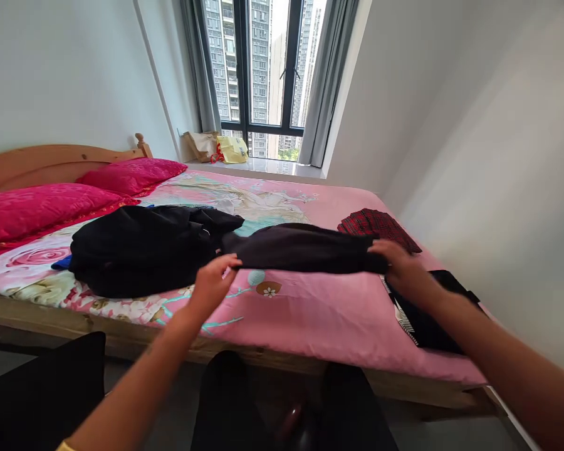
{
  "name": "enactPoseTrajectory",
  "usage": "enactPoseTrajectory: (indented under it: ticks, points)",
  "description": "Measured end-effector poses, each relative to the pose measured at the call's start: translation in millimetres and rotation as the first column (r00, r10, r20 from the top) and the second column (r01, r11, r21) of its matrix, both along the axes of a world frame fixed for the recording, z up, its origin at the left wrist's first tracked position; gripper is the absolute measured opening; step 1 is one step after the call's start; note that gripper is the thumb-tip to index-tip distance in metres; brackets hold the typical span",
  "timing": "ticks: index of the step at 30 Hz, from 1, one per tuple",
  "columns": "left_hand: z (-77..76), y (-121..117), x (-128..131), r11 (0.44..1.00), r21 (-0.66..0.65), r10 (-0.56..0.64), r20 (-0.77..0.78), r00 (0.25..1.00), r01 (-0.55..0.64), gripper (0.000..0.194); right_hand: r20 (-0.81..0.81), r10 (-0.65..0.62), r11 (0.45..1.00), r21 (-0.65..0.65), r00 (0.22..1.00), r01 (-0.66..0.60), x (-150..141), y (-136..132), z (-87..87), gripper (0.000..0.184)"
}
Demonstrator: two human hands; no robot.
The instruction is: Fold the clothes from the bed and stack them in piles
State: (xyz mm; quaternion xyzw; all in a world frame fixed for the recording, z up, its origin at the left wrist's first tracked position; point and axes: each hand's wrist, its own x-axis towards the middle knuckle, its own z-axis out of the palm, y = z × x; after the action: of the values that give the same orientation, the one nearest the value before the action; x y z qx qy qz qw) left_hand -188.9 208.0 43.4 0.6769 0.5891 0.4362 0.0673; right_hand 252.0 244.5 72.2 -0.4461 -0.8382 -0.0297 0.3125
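A long black garment [305, 249], narrow and seemingly folded lengthwise, stretches across between my two hands above the pink side of the bed. My left hand [216, 275] pinches its left end at the lower edge. At the other end, my right hand [404, 269] grips the hem with the fingers closed. Whether it is trousers or a top cannot be told. Just left of it lies a heap of black clothes [141, 250], with a bit of blue cloth [62, 263] showing beneath. The garment's left end comes close to this heap.
A red plaid cloth [378, 227] lies on the bed at the right, behind my right hand. Black folded clothing [444, 313] sits near the bed's right corner, partly behind my forearm. Pink pillows [51, 210] rest by the wooden headboard [66, 156]. Bags [232, 150] stand on the windowsill.
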Motion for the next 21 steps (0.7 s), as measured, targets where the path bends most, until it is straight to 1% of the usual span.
enactPoseTrajectory:
  ticks: [2,3,4,5,6,7,8,9,10,11,12,13,14,15,17,19,21]
  points:
    - [-63.7,-21.6,7.5,0.997,-0.076,-0.025,-0.023,0.999,0.024,0.025,0.051,-0.038,0.994,-0.1,0.998,0.043,10.4,-16.3,-68.1,0.047]
    - [-93.1,-33.3,11.3,0.993,-0.117,-0.039,-0.038,0.999,0.034,0.027,0.065,-0.054,0.985,-0.159,0.996,0.064,15.6,-27.3,-101.0,0.046]
    - [-118.9,-44.9,14.7,0.987,-0.151,-0.065,-0.058,0.996,0.055,0.029,0.069,-0.059,0.975,-0.211,0.996,0.073,20.6,-39.5,-131.0,0.045]
    - [-139.9,-55.9,17.6,0.984,-0.16,-0.087,-0.085,0.993,0.072,0.03,0.049,-0.069,0.966,-0.246,0.996,0.079,25.3,-51.9,-156.9,0.044]
    - [-155.4,-65.9,19.5,0.986,-0.146,-0.094,-0.112,0.989,0.077,0.032,-0.003,-0.092,0.959,-0.27,0.996,0.087,29.3,-63.9,-177.8,0.045]
    - [-165.2,-74.3,20.7,0.99,-0.127,-0.085,-0.133,0.987,0.068,0.035,-0.082,-0.134,0.953,-0.285,0.987,0.106,32.6,-74.4,-193.2,0.046]
    - [-169.9,-80.8,21.0,0.994,-0.102,-0.062,-0.149,0.987,0.047,0.037,-0.18,-0.206,0.94,-0.308,0.962,0.144,35.1,-82.9,-203.1,0.047]
    - [-170.0,-85.2,20.9,0.997,-0.078,-0.028,-0.158,0.987,0.015,0.039,-0.288,-0.299,0.915,-0.357,0.91,0.188,36.8,-88.8,-208.0,0.049]
    - [-166.7,-87.4,20.8,0.998,-0.057,0.008,-0.161,0.987,-0.017,0.039,-0.39,-0.411,0.87,-0.439,0.824,0.225,37.7,-91.8,-208.7,0.051]
    - [-160.9,-87.7,21.1,0.998,-0.038,0.033,-0.16,0.987,-0.039,0.039,-0.462,-0.522,0.807,-0.539,0.717,0.24,37.9,-91.8,-206.2,0.053]
    - [-153.7,-86.2,22.2,0.999,-0.024,0.04,-0.156,0.987,-0.044,0.038,-0.497,-0.615,0.738,-0.636,0.612,0.226,37.7,-89.3,-201.7,0.053]
    - [-146.1,-83.4,24.5,0.999,-0.016,0.027,-0.152,0.988,-0.03,0.037,-0.503,-0.682,0.675,-0.712,0.532,0.193,37.1,-84.8,-196.1,0.051]
    - [-138.7,-79.6,28.2,1.0,-0.012,-0.007,-0.15,0.989,0.006,0.036,-0.498,-0.72,0.631,-0.759,0.483,0.16,36.0,-78.9,-190.3,0.047]
    - [-131.9,-75.0,33.4,0.998,-0.01,-0.056,-0.151,0.987,0.055,0.036,-0.488,-0.74,0.603,-0.786,0.463,0.135,34.5,-72.5,-184.8,0.042]
    - [-120.9,-64.5,47.9,0.985,-0.018,-0.17,-0.164,0.972,0.169,0.035,-0.466,-0.751,0.565,-0.82,0.468,0.091,30.1,-60.9,-175.8,0.033]
    - [-113.1,-53.1,66.5,0.964,-0.036,-0.264,-0.182,0.947,0.262,0.036,-0.449,-0.762,0.514,-0.858,0.467,0.015,24.0,-53.6,-169.5,0.033]
    - [-107.7,-41.3,87.3,0.945,-0.068,-0.327,-0.195,0.925,0.319,0.036,-0.439,-0.776,0.456,-0.887,0.452,-0.078,17.1,-51.2,-164.6,0.036]
